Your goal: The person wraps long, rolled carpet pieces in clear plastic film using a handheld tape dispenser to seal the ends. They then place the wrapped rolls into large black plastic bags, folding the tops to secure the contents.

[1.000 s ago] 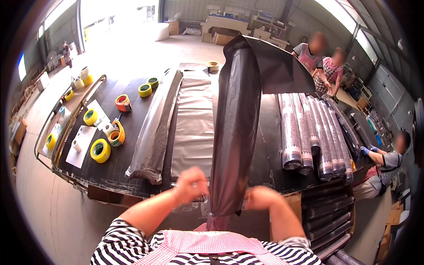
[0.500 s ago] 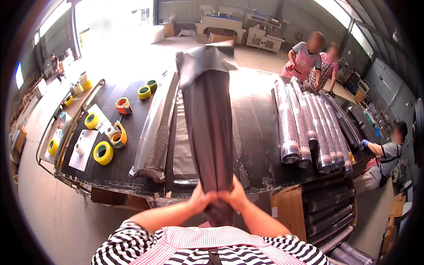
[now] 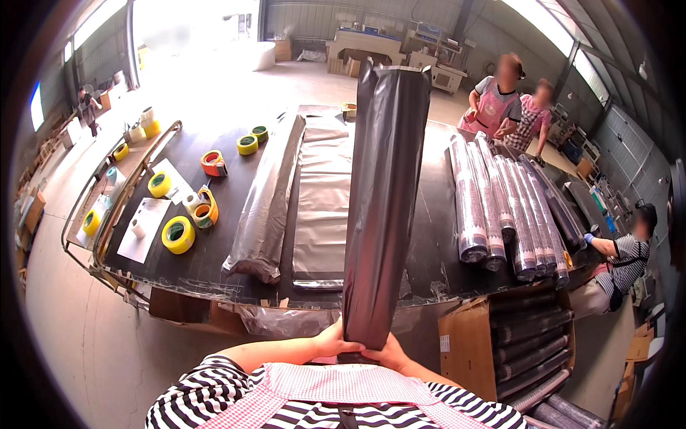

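A long black plastic bag (image 3: 386, 193) rises in front of me, its far end standing up above the table. My left hand (image 3: 334, 342) is closed round the left side of its near end, and my right hand (image 3: 388, 354) grips the right side. Whatever the bag has inside is hidden. To its left, a stack of flat silvery-grey plastic bags (image 3: 321, 207) lies on the black table (image 3: 207, 272). Next to that stack lies a filled, wrinkled grey plastic package (image 3: 266, 207).
Wrapped rolls (image 3: 468, 207) lie side by side on the table's right. A cardboard box (image 3: 468, 350) of dark rolls stands below them. Yellow tape rolls (image 3: 178, 234) and a tape dispenser (image 3: 206, 211) sit at left. Co-workers (image 3: 493, 107) stand at the far right; another (image 3: 625, 250) is nearer.
The bag has swung a little right and straightened, its folded-over far end now standing up. My hands have shifted slightly down with it, and more of the grey bag stack shows.
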A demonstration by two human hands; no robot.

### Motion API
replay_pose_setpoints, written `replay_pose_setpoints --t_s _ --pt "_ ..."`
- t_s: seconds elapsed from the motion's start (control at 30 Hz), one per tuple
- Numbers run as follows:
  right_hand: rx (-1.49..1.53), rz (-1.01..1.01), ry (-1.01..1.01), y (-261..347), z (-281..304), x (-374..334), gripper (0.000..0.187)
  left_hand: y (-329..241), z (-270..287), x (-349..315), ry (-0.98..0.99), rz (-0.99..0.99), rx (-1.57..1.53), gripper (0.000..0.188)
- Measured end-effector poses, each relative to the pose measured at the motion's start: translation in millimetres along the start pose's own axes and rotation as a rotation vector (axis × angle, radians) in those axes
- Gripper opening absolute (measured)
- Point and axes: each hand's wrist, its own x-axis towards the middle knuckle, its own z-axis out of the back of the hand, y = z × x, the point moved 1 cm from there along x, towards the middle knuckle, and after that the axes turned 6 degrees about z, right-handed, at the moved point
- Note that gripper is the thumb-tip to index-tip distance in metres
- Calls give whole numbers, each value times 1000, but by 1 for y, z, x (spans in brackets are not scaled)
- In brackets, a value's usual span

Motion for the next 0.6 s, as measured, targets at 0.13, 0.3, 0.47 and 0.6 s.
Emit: replay_pose_setpoints --t_s 0.13,0.3,0.47,0.6 --pt "-26 110 44 98 -11 54 64 -80 36 22 -210 -18 -93 106" --pt "641 -179 157 149 -23 136 64 -128 121 52 -327 -147 -826 104" --pt "398 -94 164 96 -32 94 75 -72 89 -24 -137 -73 -2 144" --pt "85 49 -49 53 -43 113 76 -30 64 1 -605 52 94 111"
